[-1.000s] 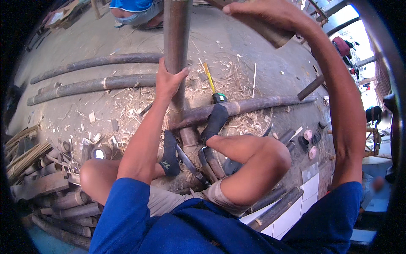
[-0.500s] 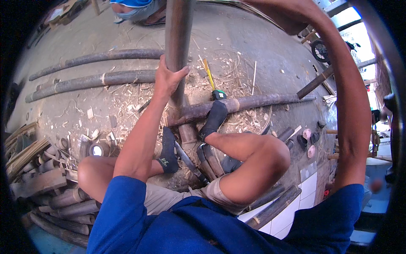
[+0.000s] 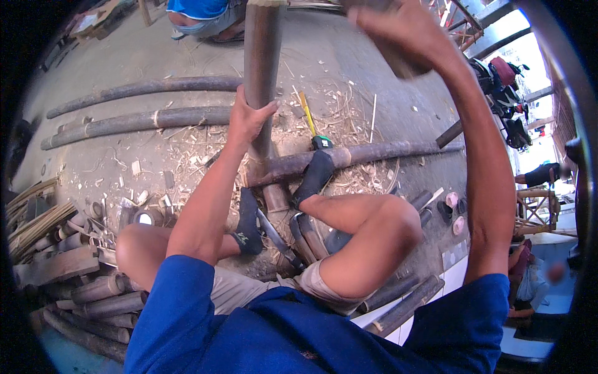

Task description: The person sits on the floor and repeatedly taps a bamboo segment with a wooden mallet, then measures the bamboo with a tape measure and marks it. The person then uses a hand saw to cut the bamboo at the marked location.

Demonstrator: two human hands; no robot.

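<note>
My left hand (image 3: 251,116) is wrapped round an upright bamboo pole (image 3: 261,56), and the pole's pale cut top shows at the upper edge. Its lower end meets a bamboo pole lying crosswise (image 3: 367,151) on the floor; how the two join is hard to see. One of my socked feet (image 3: 316,172) rests against that lying pole. Raised at the upper right, my right hand (image 3: 408,31) is closed on a thick dark wooden piece (image 3: 402,59), blurred by motion. This piece is apart from the upright pole's top.
Two long bamboo poles (image 3: 187,116) lie at the far left. A tape measure (image 3: 321,142) with its yellow blade out sits among wood shavings. Between my legs lies a long blade (image 3: 277,240). Bamboo offcuts (image 3: 103,290) are piled at left. Another person (image 3: 205,15) crouches at the far side.
My right hand has come down into fuller view with the dark wooden piece. The upright pole's top end now shows. My left hand keeps its grip.
</note>
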